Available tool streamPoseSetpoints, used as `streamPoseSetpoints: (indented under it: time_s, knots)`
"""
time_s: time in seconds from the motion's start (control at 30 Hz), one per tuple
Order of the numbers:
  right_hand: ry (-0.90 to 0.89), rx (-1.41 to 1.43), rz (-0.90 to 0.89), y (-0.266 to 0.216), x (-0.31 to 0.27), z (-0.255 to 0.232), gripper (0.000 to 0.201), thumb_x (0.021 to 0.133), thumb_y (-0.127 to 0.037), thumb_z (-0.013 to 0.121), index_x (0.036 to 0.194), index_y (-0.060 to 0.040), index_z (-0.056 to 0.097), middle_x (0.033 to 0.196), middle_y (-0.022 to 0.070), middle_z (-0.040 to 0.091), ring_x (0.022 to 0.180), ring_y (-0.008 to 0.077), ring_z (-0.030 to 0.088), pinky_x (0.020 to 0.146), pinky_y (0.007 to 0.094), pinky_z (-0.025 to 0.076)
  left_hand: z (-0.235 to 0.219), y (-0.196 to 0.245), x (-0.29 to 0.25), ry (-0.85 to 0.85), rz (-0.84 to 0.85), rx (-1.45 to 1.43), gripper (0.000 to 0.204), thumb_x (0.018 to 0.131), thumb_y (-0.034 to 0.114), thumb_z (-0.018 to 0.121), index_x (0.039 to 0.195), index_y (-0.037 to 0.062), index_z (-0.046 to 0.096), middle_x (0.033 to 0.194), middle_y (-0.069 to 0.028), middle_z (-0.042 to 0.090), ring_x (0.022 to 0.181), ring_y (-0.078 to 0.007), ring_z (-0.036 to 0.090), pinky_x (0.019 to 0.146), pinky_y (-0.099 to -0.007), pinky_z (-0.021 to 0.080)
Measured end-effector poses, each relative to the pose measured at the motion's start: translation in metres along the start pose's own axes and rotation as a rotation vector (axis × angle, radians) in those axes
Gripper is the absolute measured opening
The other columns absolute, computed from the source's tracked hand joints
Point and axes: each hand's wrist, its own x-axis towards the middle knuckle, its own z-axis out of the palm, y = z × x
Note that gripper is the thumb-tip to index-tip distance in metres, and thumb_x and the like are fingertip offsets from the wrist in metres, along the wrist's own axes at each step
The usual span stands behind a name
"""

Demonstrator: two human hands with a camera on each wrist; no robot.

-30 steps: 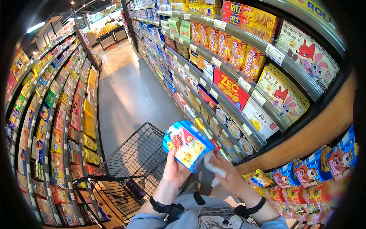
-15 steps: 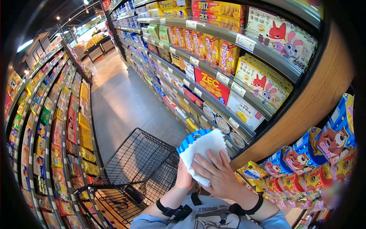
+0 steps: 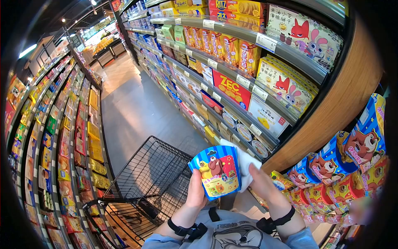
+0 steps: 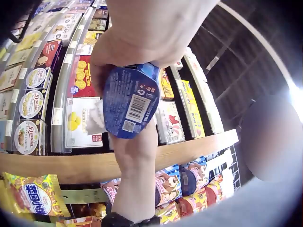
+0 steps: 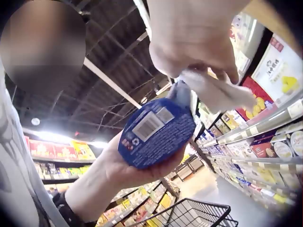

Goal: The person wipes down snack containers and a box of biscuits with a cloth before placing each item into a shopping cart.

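— Supermarket aisle, snack shelves [image 3: 232,89] both sides; wire cart [image 3: 145,186] at lower left. Left hand [image 3: 197,191]?
— Curled round the blue striped snack tub [image 3: 215,176], held upright at chest height above the cart's near edge.
— Right hand [image 3: 261,184]?
— Fingers pinch a white cloth [image 3: 244,162], pressed on the tub's right side

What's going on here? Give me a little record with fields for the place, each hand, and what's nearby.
Place: shop aisle with snack shelves
Left hand: holds a blue striped snack box
Right hand: presses a white cloth against the box's side
Box underside: barcode label visible
Nearby: black wire cart, to the left
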Motion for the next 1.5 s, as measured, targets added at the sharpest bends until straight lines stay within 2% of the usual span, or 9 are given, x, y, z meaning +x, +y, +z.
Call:
streamPoseSetpoints:
  time_s: [0.47, 0.57, 0.77, 0.87, 1.07, 1.17, 1.33, 1.43, 1.5]
  knots:
    - [-0.125, -0.179, -0.175, 0.000, -0.016, 0.024, 0.064, 0.083, -0.007, 0.068, 0.137, -0.0003, 0.033, 0.123, 0.0080, 0.054, 0.110, 0.0149, 0.054, 0.095, 0.0320, 0.045, 0.006, -0.001, 0.000, -0.008, 0.217, 0.051, 0.050, 0.100, 0.041, 0.036, 0.133, 0.0033, 0.033, 0.128, -0.0119, 0.048, 0.115, -0.0207, 0.050, 0.098, -0.0360, 0.041]
    - [-0.055, -0.173, -0.283, 0.001, -0.015, 0.027, 0.067, 0.083, -0.005, 0.068, 0.138, 0.0009, 0.031, 0.127, 0.0096, 0.051, 0.113, 0.0155, 0.052, 0.096, 0.0318, 0.044, 0.012, 0.013, -0.007, 0.241, 0.522, 0.547, 0.051, 0.085, 0.005, 0.053, 0.130, 0.0016, 0.031, 0.116, -0.0090, 0.046, 0.099, -0.0136, 0.046, 0.085, -0.0264, 0.039]
    - [-0.098, -0.490, -0.595, -0.009, -0.012, 0.048, 0.071, 0.090, -0.017, 0.060, 0.144, 0.0033, 0.019, 0.147, 0.0174, 0.027, 0.134, 0.0222, 0.031, 0.110, 0.0384, 0.025, 0.033, 0.019, -0.020, -0.221, 0.392, 0.539, 0.090, 0.073, 0.005, 0.065, 0.145, 0.0033, 0.011, 0.144, -0.0141, 0.030, 0.134, -0.0233, 0.031, 0.109, -0.0407, 0.024]
    - [-0.119, -1.042, -0.813, -0.004, -0.019, 0.059, 0.072, 0.088, -0.022, 0.060, 0.147, -0.0078, 0.022, 0.150, 0.0250, 0.016, 0.140, 0.0409, 0.017, 0.112, 0.0469, 0.017, 0.014, 0.004, -0.010, -0.227, 0.254, 0.319, 0.094, 0.076, 0.022, 0.073, 0.146, 0.0041, 0.013, 0.146, -0.0145, 0.029, 0.135, -0.0263, 0.031, 0.110, -0.0395, 0.025]
    - [-0.204, -1.491, -0.912, -0.012, -0.034, 0.060, 0.051, 0.086, -0.024, 0.060, 0.136, -0.0204, 0.048, 0.149, 0.0113, 0.031, 0.135, 0.0456, 0.024, 0.110, 0.0536, 0.020, 0.002, 0.000, -0.014, -0.276, -0.087, -0.122, 0.107, 0.065, 0.050, 0.081, 0.145, 0.0057, 0.024, 0.141, -0.0124, 0.040, 0.129, -0.0272, 0.041, 0.104, -0.0439, 0.038]
    - [-0.187, -1.353, -0.984, -0.012, -0.019, 0.039, 0.059, 0.083, -0.030, 0.063, 0.136, -0.0081, 0.046, 0.148, 0.0207, 0.028, 0.135, 0.0443, 0.026, 0.109, 0.0520, 0.023, -0.016, 0.003, -0.013, -0.441, -0.061, -0.081, 0.103, 0.064, 0.043, 0.083, 0.143, 0.0050, 0.027, 0.138, -0.0124, 0.044, 0.126, -0.0269, 0.045, 0.104, -0.0441, 0.038]
    - [0.144, -0.375, -0.378, -0.015, -0.016, 0.024, 0.058, 0.096, -0.033, 0.040, 0.139, 0.0051, 0.034, 0.146, 0.0233, 0.032, 0.138, 0.0318, 0.028, 0.111, 0.0386, 0.020, -0.018, 0.022, -0.002, -0.520, 0.033, 0.067, 0.089, 0.065, 0.026, 0.082, 0.137, 0.0020, 0.035, 0.130, -0.0109, 0.052, 0.120, -0.0240, 0.050, 0.104, -0.0398, 0.038]
    - [0.114, -1.025, -1.001, -0.040, -0.041, 0.043, 0.052, 0.093, -0.024, 0.042, 0.137, 0.0045, 0.040, 0.143, 0.0247, 0.036, 0.133, 0.0375, 0.036, 0.109, 0.0420, 0.025, -0.022, 0.028, -0.003, -0.608, 0.053, 0.369, 0.087, 0.065, 0.023, 0.082, 0.136, 0.0012, 0.037, 0.130, -0.0115, 0.052, 0.121, -0.0235, 0.049, 0.104, -0.0396, 0.037]
    - [-0.149, -1.160, -1.013, -0.046, -0.046, 0.056, 0.052, 0.090, -0.023, 0.046, 0.135, 0.0019, 0.044, 0.144, 0.0206, 0.038, 0.134, 0.0333, 0.036, 0.110, 0.0421, 0.022, -0.015, 0.025, -0.002, -0.600, -0.011, 0.398, 0.085, 0.064, 0.018, 0.081, 0.136, -0.0001, 0.038, 0.132, -0.0127, 0.050, 0.124, -0.0241, 0.047, 0.105, -0.0390, 0.035]
